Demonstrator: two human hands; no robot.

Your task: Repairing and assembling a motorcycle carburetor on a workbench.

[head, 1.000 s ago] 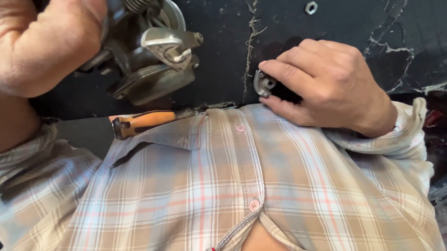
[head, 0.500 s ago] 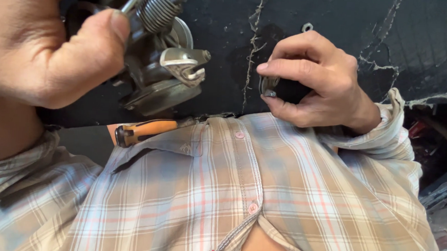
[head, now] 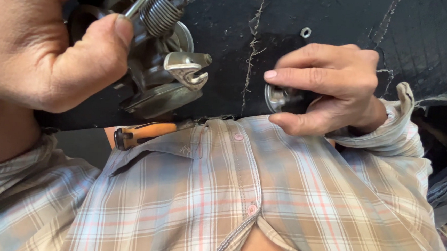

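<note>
The left hand [head: 47, 52] is clenched around a grey metal carburettor [head: 159, 70] at ten o'clock. The right hand [head: 329, 88], at two o'clock, pinches a small round metal part [head: 276, 96], which lies at three o'clock from the carburettor, near but apart.

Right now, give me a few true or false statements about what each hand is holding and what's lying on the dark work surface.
1. The left hand grips a grey metal mechanical assembly with a coiled spring. True.
2. The right hand is empty. False: it pinches a small round shiny metal part.
3. An orange-handled tool lies by the plaid shirt. True.
4. The small metal nut sits in the left palm. False: it lies on the cracked black surface, above the right hand.
</note>
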